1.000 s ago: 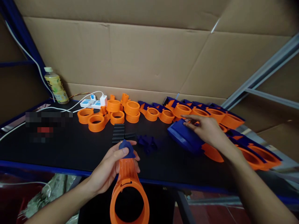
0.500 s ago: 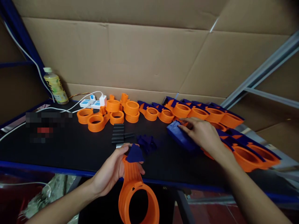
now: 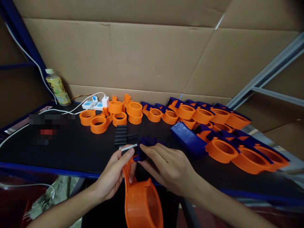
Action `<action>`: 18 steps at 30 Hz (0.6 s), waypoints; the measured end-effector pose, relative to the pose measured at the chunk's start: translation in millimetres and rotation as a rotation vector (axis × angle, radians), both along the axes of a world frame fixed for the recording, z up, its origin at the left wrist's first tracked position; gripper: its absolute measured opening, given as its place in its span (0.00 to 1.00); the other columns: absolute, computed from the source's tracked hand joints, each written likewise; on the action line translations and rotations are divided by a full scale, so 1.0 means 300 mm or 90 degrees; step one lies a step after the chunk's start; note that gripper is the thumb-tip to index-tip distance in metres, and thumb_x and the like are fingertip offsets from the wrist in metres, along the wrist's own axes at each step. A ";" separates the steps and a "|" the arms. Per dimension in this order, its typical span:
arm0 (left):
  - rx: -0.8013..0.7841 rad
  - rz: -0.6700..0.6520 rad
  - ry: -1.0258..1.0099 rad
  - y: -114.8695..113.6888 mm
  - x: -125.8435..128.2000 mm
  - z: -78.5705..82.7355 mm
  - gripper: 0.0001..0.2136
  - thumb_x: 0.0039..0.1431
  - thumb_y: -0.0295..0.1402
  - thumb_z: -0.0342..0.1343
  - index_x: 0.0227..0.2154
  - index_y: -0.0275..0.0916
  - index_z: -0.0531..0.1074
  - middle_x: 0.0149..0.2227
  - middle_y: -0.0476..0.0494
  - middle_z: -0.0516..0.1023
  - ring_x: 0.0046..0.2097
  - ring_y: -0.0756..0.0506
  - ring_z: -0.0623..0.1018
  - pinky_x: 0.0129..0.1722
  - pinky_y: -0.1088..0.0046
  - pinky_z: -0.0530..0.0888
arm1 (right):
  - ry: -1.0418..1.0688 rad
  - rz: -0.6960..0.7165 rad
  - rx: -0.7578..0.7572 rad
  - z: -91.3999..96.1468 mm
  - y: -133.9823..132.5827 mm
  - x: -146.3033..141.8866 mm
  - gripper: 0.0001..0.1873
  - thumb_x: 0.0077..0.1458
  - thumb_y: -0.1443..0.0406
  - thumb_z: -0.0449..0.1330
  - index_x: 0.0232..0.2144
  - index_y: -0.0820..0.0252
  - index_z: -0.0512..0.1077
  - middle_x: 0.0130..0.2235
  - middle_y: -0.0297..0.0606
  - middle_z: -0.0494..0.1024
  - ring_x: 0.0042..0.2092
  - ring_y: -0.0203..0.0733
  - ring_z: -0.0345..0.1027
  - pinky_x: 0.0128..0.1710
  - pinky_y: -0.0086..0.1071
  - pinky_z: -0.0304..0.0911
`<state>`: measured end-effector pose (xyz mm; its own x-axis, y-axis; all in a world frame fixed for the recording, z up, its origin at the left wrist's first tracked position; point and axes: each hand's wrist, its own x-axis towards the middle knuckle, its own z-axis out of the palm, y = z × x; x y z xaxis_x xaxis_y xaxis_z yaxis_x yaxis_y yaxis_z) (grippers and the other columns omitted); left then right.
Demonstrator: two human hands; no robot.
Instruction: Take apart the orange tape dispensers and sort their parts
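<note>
An orange tape dispenser [image 3: 137, 205] hangs below the table's front edge, its ring pointing down and its head up. My left hand [image 3: 111, 172] is closed around its handle, with the thumb by the white serrated blade [image 3: 129, 147]. At the head sits a dark blue plastic piece [image 3: 142, 153]. My right hand [image 3: 168, 164] presses its fingers on that piece from the right; the fingertips are partly hidden behind it. Just beyond lie a stack of black ribbed strips [image 3: 121, 134] and small dark blue parts [image 3: 149, 141].
A long blue box-like block [image 3: 188, 137] lies right of centre. Several orange and blue dispensers [image 3: 223, 150] fill the right side. Orange dispensers without blue parts [image 3: 98, 123] stand at the back, near a power strip [image 3: 91, 105] and a bottle [image 3: 58, 88].
My right hand has left the blue block and come left to the dispenser's head. My left hand has turned the dispenser, so the serrated blade now shows.
</note>
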<state>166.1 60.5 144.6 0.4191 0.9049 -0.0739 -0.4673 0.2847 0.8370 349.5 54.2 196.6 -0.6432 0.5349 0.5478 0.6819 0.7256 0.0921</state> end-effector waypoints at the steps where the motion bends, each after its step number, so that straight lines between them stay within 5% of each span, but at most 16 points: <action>1: 0.007 -0.005 0.006 0.002 0.000 0.002 0.12 0.67 0.43 0.52 0.36 0.39 0.66 0.16 0.55 0.66 0.16 0.54 0.64 0.19 0.81 0.65 | -0.003 0.004 0.013 -0.014 0.008 0.000 0.14 0.65 0.66 0.55 0.50 0.67 0.72 0.38 0.43 0.81 0.37 0.40 0.76 0.36 0.33 0.71; 8: 0.005 0.048 0.020 -0.010 0.018 0.015 0.11 0.66 0.42 0.54 0.36 0.40 0.65 0.16 0.56 0.65 0.16 0.53 0.65 0.19 0.79 0.66 | 0.027 0.001 0.091 -0.079 0.028 0.002 0.17 0.62 0.71 0.56 0.53 0.70 0.70 0.35 0.42 0.81 0.34 0.38 0.75 0.32 0.30 0.69; 12: 0.017 0.064 0.031 -0.007 0.013 0.020 0.12 0.65 0.42 0.55 0.34 0.38 0.67 0.16 0.56 0.65 0.16 0.54 0.64 0.18 0.80 0.64 | 0.003 -0.006 0.150 -0.059 0.030 0.044 0.15 0.62 0.69 0.56 0.51 0.66 0.72 0.38 0.41 0.82 0.33 0.37 0.75 0.32 0.29 0.69; 15: 0.022 0.112 0.058 0.005 -0.014 0.034 0.14 0.65 0.43 0.55 0.35 0.35 0.71 0.15 0.55 0.65 0.15 0.56 0.60 0.16 0.82 0.59 | 0.060 -0.170 0.205 -0.011 0.053 0.122 0.13 0.65 0.66 0.52 0.45 0.60 0.76 0.32 0.41 0.81 0.29 0.39 0.74 0.27 0.32 0.65; 18: 0.028 0.098 0.067 0.004 -0.040 0.062 0.15 0.65 0.43 0.54 0.38 0.33 0.73 0.15 0.53 0.67 0.15 0.56 0.60 0.16 0.81 0.58 | 0.049 -0.276 0.124 0.013 0.076 0.178 0.14 0.67 0.65 0.52 0.46 0.59 0.76 0.34 0.42 0.81 0.35 0.42 0.75 0.30 0.33 0.65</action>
<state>154.0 61.7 163.3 0.2673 0.9612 -0.0686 -0.4123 0.1784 0.8934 402.8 77.1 200.4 -0.3377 0.6274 0.7017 0.9278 0.3476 0.1357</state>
